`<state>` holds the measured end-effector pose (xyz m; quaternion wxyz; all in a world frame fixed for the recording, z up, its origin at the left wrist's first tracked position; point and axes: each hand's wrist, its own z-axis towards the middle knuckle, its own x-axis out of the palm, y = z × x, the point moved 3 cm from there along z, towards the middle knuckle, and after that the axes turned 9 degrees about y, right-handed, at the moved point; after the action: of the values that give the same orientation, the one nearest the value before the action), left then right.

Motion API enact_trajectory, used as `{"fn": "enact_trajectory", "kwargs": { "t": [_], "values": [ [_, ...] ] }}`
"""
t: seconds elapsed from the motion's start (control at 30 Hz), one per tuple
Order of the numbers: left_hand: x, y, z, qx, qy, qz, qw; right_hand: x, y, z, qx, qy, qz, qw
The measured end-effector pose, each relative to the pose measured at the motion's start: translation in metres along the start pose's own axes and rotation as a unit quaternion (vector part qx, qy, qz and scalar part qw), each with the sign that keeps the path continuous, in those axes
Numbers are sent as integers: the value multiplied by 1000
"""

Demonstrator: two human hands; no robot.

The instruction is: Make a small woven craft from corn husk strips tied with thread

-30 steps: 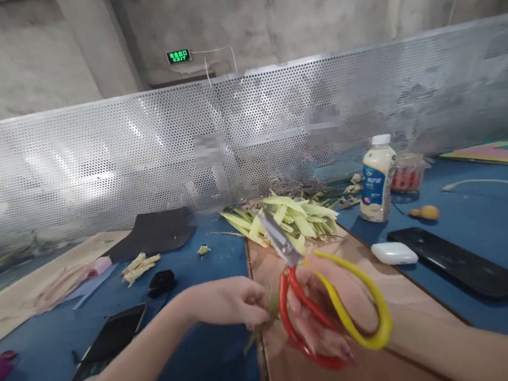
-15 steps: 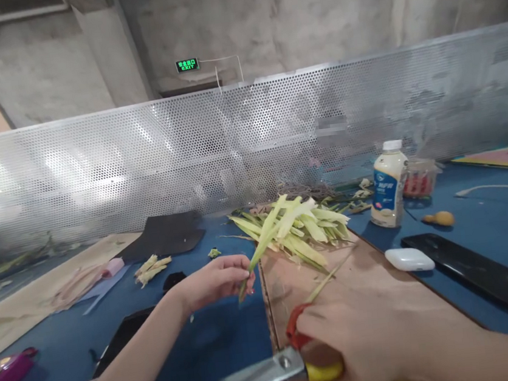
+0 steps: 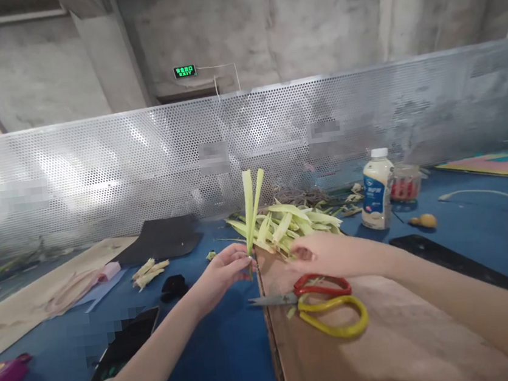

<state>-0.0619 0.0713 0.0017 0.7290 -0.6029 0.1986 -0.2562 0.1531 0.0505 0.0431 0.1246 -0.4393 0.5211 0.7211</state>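
Two narrow, pale green corn husk strips (image 3: 249, 206) stand nearly upright in my left hand (image 3: 233, 266), pinched at their lower ends beyond the board's left edge. My right hand (image 3: 311, 251) is at the near side of a pile of corn husks (image 3: 305, 218), its fingers curled in; whatever they hold, if anything, is hidden. Just in front of that hand, scissors (image 3: 297, 297) with one red and one yellow handle lie on the brown board (image 3: 319, 360), blades pointing left and slightly parted.
Behind the pile runs a perforated metal screen (image 3: 149, 159). On the right are a bottle with a blue label (image 3: 376, 192), a plastic tub (image 3: 405, 182), a small gourd (image 3: 424, 220) and a black phone (image 3: 459, 265). Black sheet (image 3: 161, 238) and husk scraps (image 3: 150, 272) lie left.
My right hand has let go of the scissors, leaving them on the board, and moved forward to the husk pile. The strips in my left hand have swung upright and now show as two.
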Motion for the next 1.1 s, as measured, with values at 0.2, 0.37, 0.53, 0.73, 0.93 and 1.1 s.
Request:
{"fn": "enact_trajectory", "kwargs": {
  "t": [0.2, 0.37, 0.53, 0.73, 0.93, 1.1],
  "values": [
    [8, 5, -2, 6, 1, 17, 1000, 27, 27, 40, -50, -42, 220, 973],
    [14, 5, -3, 3, 4, 27, 1000, 43, 34, 47, -88, -75, 314, 942],
    [18, 1, -2, 9, -29, 64, 998, 49, 31, 35, -82, -123, 334, 931],
    [26, -7, -5, 81, -150, 141, 975, 60, 32, 20, -82, -157, 351, 919],
    [31, -4, -9, 79, -173, 155, 969, 69, 32, 19, -121, -116, 362, 917],
    [31, -8, -12, 86, -207, 167, 960, 69, 31, 19, -87, -105, 392, 910]
  ]
}}
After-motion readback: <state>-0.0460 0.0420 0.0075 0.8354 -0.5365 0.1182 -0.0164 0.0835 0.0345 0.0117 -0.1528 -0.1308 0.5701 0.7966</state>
